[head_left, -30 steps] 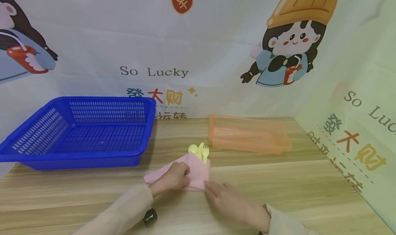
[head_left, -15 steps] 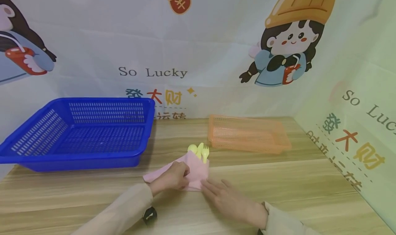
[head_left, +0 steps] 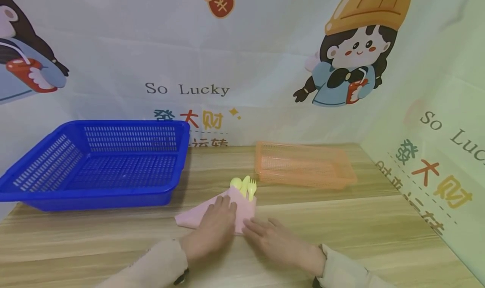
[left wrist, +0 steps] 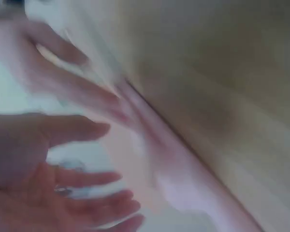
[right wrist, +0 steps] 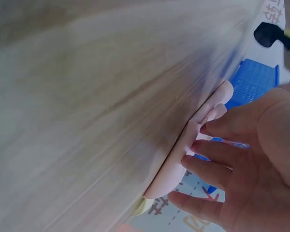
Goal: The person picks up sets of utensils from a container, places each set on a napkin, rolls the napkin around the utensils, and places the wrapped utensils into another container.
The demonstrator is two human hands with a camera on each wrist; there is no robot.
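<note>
A pink napkin (head_left: 245,208) lies folded on the wooden table, one corner reaching out to the left. From its upper opening stick the heads of a pale yellow spoon (head_left: 236,182), knife (head_left: 245,183) and fork (head_left: 251,188); their lower parts are hidden under the cloth. My left hand (head_left: 213,227) is over the napkin's middle, fingers extended, and in the left wrist view, blurred, nothing is in its grasp. At the napkin's lower right edge, my right hand (head_left: 278,242) touches the cloth with straight fingertips, as the right wrist view also shows.
A large blue basket (head_left: 102,191) stands at the back left of the table (head_left: 379,241). Farther right, near the printed backdrop (head_left: 265,48), sits a small orange basket (head_left: 303,180). A second printed wall closes off the right side.
My left hand has uncurled from its pinch on the napkin and now stretches its fingers over the cloth. My right hand has shifted slightly left along the lower edge.
</note>
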